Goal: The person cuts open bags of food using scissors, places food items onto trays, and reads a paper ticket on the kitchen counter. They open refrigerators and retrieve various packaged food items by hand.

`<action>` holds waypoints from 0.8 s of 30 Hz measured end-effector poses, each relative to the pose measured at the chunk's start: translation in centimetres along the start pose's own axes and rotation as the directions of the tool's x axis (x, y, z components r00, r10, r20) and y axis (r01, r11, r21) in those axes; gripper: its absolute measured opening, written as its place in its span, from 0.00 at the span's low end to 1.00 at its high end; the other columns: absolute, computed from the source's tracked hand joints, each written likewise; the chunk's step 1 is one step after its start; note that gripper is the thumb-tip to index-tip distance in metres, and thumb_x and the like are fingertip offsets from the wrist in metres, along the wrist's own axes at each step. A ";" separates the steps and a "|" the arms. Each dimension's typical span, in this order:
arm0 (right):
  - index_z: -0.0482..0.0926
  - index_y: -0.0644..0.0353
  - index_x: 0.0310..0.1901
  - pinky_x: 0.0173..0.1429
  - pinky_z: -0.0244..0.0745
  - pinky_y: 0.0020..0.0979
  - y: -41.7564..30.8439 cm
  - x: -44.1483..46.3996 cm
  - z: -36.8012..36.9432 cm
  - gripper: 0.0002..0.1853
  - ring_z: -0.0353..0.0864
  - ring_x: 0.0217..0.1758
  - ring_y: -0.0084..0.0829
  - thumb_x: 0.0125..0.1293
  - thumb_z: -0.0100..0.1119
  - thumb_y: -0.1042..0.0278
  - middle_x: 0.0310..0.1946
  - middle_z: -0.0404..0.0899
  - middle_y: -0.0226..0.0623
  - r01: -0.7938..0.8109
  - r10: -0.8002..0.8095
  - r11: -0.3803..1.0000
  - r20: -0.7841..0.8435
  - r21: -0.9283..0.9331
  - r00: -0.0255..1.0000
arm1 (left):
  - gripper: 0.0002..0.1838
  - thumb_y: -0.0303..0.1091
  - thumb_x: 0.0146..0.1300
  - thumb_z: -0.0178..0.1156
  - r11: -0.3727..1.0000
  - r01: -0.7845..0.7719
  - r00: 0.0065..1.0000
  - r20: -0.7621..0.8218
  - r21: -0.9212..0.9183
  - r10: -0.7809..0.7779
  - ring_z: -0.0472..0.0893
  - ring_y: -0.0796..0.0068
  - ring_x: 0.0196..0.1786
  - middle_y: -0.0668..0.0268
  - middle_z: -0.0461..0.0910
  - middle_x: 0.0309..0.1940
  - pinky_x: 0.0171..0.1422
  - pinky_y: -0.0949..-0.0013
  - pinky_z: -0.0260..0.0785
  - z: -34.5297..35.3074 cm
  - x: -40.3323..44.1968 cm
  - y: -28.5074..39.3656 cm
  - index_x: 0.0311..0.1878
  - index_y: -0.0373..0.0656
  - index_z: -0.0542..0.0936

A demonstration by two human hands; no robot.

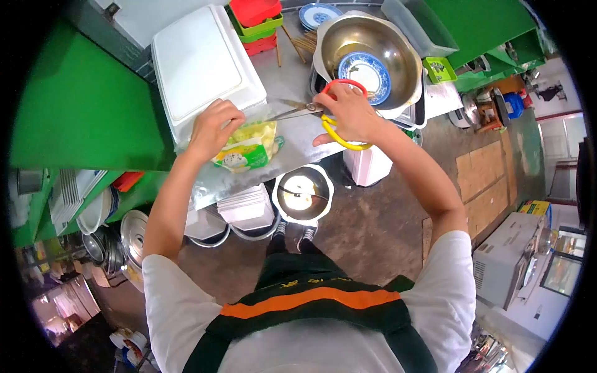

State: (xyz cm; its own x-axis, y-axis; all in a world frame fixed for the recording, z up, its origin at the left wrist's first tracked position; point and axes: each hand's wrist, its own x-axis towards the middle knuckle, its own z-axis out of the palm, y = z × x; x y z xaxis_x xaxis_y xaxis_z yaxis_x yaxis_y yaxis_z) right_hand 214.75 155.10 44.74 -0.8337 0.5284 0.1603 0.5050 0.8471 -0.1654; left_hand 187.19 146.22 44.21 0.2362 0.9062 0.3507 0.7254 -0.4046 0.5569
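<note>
My left hand (214, 127) is closed, its fingers pinching the upper edge of a clear plastic bag (245, 152) with a green and white label and pale yellow pieces inside. The bag rests at the front edge of the metal counter (305, 140). In my right hand (351, 115) is a pair of scissors (312, 107) with one red and one yellow handle loop. The blades stand apart and point left, close to the bag's top edge; whether they touch the plastic is hard to tell.
A white lidded box (199, 62) stands behind my left hand. At the back right, a large steel basin (398, 46) holds a blue-patterned bowl (364, 74). Red and green baskets (258, 28) are stacked behind. Below the counter is a steel pot (303, 194) near my feet.
</note>
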 end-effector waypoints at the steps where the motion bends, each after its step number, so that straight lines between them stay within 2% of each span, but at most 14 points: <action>1: 0.68 0.54 0.42 0.43 0.61 0.40 -0.4 0.4 -0.4 0.37 0.67 0.41 0.42 0.36 0.55 0.31 0.36 0.65 0.45 0.023 -0.021 0.999 0.053 -0.035 0.998 | 0.02 0.26 0.47 0.55 1.000 0.000 1.000 0.006 0.001 0.000 0.69 0.66 0.31 0.66 0.71 0.24 0.34 0.69 0.62 -0.2 -0.1 0.2 0.26 0.40 0.74; 2: 0.68 0.54 0.42 0.43 0.61 0.40 -0.5 0.8 -0.2 0.37 0.67 0.41 0.42 0.36 0.55 0.31 0.36 0.65 0.45 0.020 -0.018 0.999 0.052 -0.031 0.998 | 0.02 0.26 0.47 0.55 1.000 -0.015 1.000 0.025 0.015 0.015 0.68 0.66 0.30 0.66 0.71 0.24 0.34 0.69 0.62 -0.6 -0.1 0.5 0.25 0.40 0.74; 4: 0.68 0.54 0.42 0.42 0.61 0.39 -0.4 1.7 0.1 0.37 0.68 0.41 0.42 0.36 0.54 0.31 0.36 0.65 0.44 0.193 -0.192 0.981 0.010 -0.026 0.981 | 0.02 0.26 0.46 0.55 0.999 -0.029 0.999 0.043 0.029 0.028 0.68 0.67 0.30 0.66 0.71 0.23 0.33 0.70 0.62 -1.0 -0.2 0.6 0.25 0.40 0.74; 6: 0.68 0.54 0.43 0.44 0.59 0.39 -0.6 2.4 -0.2 0.38 0.67 0.41 0.41 0.35 0.54 0.30 0.36 0.65 0.43 0.201 -0.200 0.979 0.039 -0.023 0.979 | 0.02 0.26 0.45 0.56 0.997 -0.060 0.997 0.048 0.052 0.057 0.67 0.67 0.29 0.67 0.71 0.23 0.33 0.70 0.61 -1.3 -0.3 0.6 0.24 0.41 0.74; 8: 0.69 0.57 0.39 0.39 0.65 0.37 -0.8 3.0 -0.7 0.34 0.69 0.37 0.42 0.36 0.57 0.35 0.35 0.65 0.42 0.235 -0.234 0.972 0.073 0.002 0.969 | 0.02 0.26 0.46 0.56 0.996 -0.063 0.996 0.060 0.061 0.060 0.67 0.68 0.29 0.67 0.71 0.23 0.34 0.71 0.61 -1.8 -0.4 0.5 0.24 0.40 0.74; 10: 0.69 0.57 0.38 0.36 0.66 0.36 -0.8 3.4 -0.8 0.34 0.70 0.33 0.41 0.37 0.57 0.35 0.32 0.66 0.42 0.242 -0.241 0.970 0.099 0.006 0.965 | 0.02 0.25 0.46 0.56 0.995 -0.072 0.995 0.074 0.069 0.066 0.66 0.69 0.29 0.66 0.71 0.23 0.34 0.72 0.60 -2.0 -0.5 0.4 0.25 0.39 0.74; 12: 0.69 0.57 0.38 0.32 0.68 0.35 -0.9 3.8 -1.1 0.34 0.71 0.29 0.41 0.37 0.57 0.35 0.29 0.68 0.41 0.247 -0.247 0.969 0.127 0.010 0.961 | 0.03 0.27 0.44 0.57 0.992 -0.089 0.994 0.076 0.091 0.082 0.67 0.69 0.30 0.69 0.70 0.23 0.35 0.70 0.59 -2.1 -0.5 0.2 0.25 0.43 0.74; 14: 0.68 0.55 0.40 0.25 0.68 0.35 -1.0 4.2 -1.6 0.36 0.73 0.23 0.42 0.38 0.50 0.30 0.28 0.70 0.44 0.277 -0.263 0.960 0.217 -0.041 0.940 | 0.03 0.28 0.45 0.57 0.986 -0.085 0.992 0.101 0.141 0.071 0.67 0.69 0.30 0.68 0.70 0.23 0.36 0.71 0.58 -2.3 -0.3 0.5 0.25 0.43 0.74; 15: 0.68 0.55 0.40 0.25 0.68 0.35 -1.0 4.3 -1.5 0.36 0.73 0.23 0.42 0.38 0.50 0.30 0.28 0.70 0.44 0.277 -0.262 0.960 0.216 -0.041 0.940 | 0.03 0.29 0.45 0.57 0.978 -0.083 0.990 0.124 0.191 0.059 0.67 0.70 0.30 0.68 0.70 0.23 0.37 0.71 0.57 -2.3 -0.1 0.6 0.25 0.42 0.74; 19: 0.69 0.55 0.39 0.26 0.68 0.35 -0.6 4.6 -0.7 0.35 0.73 0.23 0.41 0.39 0.50 0.31 0.24 0.70 0.43 0.320 -0.310 0.947 0.176 -0.036 0.934 | 0.03 0.30 0.46 0.57 0.978 -0.083 0.994 0.080 0.189 0.069 0.67 0.71 0.31 0.69 0.70 0.23 0.38 0.71 0.56 -0.8 1.7 1.8 0.26 0.44 0.74; 24: 0.69 0.55 0.38 0.26 0.67 0.35 -0.6 4.5 -1.1 0.34 0.73 0.24 0.39 0.39 0.51 0.32 0.24 0.71 0.42 0.352 -0.345 0.936 0.137 -0.028 0.929 | 0.02 0.32 0.46 0.56 0.991 -0.118 0.973 0.206 0.058 0.104 0.66 0.71 0.33 0.72 0.71 0.22 0.39 0.70 0.55 0.6 3.8 0.8 0.24 0.46 0.75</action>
State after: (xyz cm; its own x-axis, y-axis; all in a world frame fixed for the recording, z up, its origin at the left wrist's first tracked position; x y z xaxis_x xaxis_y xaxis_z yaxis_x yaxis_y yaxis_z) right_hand 210.94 156.98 46.64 -0.9790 0.1904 0.0730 0.1853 0.9801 -0.0714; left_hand 189.08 149.41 45.52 0.4384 0.8650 0.2442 0.7288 -0.5011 0.4667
